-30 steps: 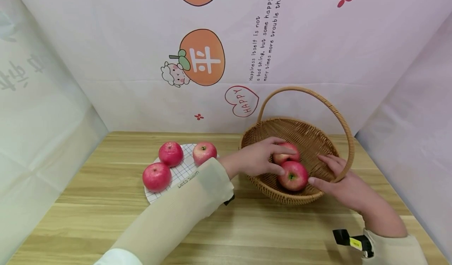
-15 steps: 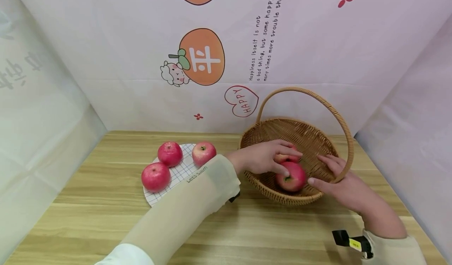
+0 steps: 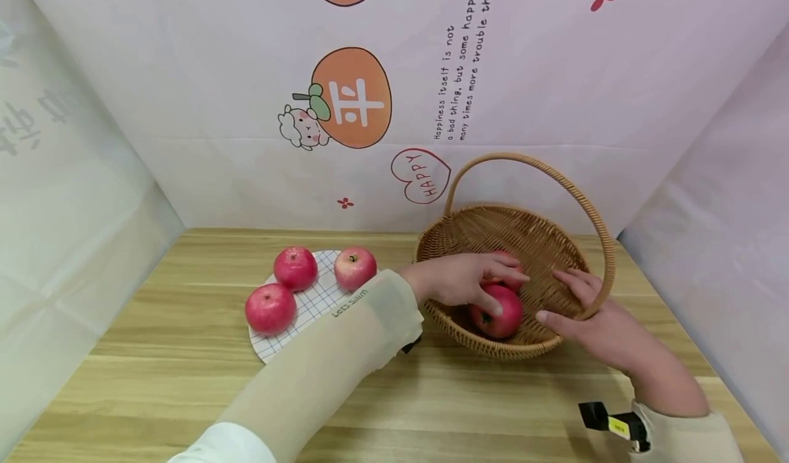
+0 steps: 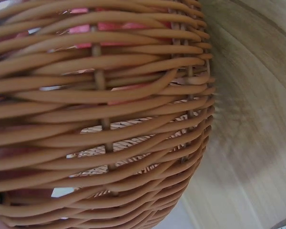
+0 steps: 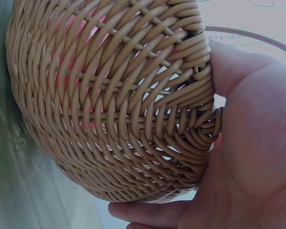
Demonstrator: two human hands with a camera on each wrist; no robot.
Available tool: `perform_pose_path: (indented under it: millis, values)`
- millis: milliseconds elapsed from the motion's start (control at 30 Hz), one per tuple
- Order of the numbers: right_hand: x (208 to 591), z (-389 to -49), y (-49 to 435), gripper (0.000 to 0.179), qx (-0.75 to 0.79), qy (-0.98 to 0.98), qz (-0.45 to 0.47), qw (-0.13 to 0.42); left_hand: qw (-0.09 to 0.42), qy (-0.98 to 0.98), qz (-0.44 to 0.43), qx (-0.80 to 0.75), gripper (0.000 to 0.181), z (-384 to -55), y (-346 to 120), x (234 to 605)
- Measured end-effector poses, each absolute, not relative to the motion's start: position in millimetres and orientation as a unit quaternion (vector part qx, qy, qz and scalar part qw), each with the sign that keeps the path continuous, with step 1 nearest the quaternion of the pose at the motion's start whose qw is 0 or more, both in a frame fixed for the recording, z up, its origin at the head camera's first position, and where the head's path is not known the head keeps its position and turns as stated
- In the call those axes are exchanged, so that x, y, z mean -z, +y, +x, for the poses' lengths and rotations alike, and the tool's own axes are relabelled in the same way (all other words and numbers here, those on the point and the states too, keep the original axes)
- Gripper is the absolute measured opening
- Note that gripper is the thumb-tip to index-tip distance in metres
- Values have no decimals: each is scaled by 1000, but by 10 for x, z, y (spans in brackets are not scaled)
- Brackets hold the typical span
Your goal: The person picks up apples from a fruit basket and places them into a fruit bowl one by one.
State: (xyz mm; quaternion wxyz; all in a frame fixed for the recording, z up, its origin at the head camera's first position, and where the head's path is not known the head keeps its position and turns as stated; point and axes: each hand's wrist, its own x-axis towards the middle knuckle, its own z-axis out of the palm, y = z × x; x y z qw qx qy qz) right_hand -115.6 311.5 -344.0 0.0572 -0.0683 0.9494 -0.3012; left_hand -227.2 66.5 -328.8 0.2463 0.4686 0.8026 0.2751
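Observation:
In the head view, my left hand reaches over the wicker basket's near-left rim. Its thumb lies on the front red apple, while bent fingers reach behind that apple and partly cover a second red apple. Both apples sit low in the basket. On the right side, my right hand holds the basket at the foot of its tall handle, thumb and fingers on either side. The right wrist view shows that hand against the wicker wall. Wicker hides most of the left hand in the left wrist view.
Left of the basket, a round white plate with a blue grid carries three red apples. My left forearm crosses its near edge. The basket handle arches above the apples. Printed white cloth walls the wooden table.
My left hand has shifted slightly right, and its thumb has come onto the front apple. That apple has rolled a little left, its stem turning leftward. The right hand keeps its place.

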Motion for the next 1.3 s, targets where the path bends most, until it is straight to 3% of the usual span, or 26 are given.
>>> perform_pose_path:
  millis: [667,1300]
  values:
    - [3431,-1144,3100,91,299,949,-86,43,277,817,456,-220,58,-2260,766,3421]
    - [3417,-1134,3094,91,299,949,-96,34,273,816,467,-203,49,-2246,799,3469]
